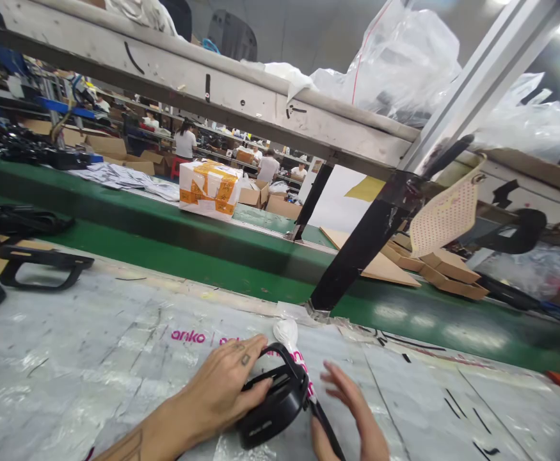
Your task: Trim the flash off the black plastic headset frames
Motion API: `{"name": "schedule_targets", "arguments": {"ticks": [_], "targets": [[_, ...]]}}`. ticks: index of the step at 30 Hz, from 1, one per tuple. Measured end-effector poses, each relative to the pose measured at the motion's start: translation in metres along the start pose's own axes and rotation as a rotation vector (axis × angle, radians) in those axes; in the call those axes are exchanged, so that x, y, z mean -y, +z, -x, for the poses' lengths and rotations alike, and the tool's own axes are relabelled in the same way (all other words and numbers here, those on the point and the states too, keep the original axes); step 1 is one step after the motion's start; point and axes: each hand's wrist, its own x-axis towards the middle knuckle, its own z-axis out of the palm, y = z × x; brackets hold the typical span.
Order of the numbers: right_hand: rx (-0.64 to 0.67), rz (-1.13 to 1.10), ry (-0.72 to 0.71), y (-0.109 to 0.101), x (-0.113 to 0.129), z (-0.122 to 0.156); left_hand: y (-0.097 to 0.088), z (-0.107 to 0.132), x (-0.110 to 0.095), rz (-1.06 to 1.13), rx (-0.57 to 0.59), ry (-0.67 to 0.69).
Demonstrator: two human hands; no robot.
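My left hand [234, 384] is closed on a black plastic part [274, 410], thumb on top and fingers at its far side. The part has a rounded body, slots and an arched loop. From its right side a black strap [326, 426] runs toward the bottom of the view. My right hand [349, 410] is open beside the strap, its fingers apart and blurred, the thumb close to or touching the strap. Just beyond the part lies a white bundled piece of plastic [287, 333] near pink lettering on the table covering.
The worktable [92, 358] has a plastic covering. Black frame-shaped parts [44, 266] lie at its left. A black-wrapped post [351, 256] rises at the far edge, beyond which runs a green conveyor [164, 256]. A taped box [211, 189] and cartons [452, 272] stand farther off.
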Motion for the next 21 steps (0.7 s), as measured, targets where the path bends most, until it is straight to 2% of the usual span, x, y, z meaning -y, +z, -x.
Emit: {"name": "schedule_targets", "arguments": {"ticks": [4,6,11,15,18,21], "targets": [[0.298,-0.013,-0.210,0.004,0.000,-0.030,-0.005,0.000,0.002,0.067,0.061,-0.026],[0.360,0.006,-0.281,0.004,0.002,-0.040,-0.008,0.001,0.003,0.130,0.116,-0.058],[0.315,0.046,-0.439,0.004,0.000,-0.047,-0.014,0.003,0.002,0.156,0.178,-0.141],[0.189,0.165,-0.543,0.012,-0.001,-0.038,-0.011,0.005,0.002,0.160,0.152,-0.097],[0.137,0.242,-0.504,0.021,0.000,-0.027,-0.009,0.005,0.004,0.217,0.083,-0.051],[0.107,0.285,-0.425,0.029,0.002,-0.018,-0.010,0.005,0.003,0.227,0.070,-0.048]]}}
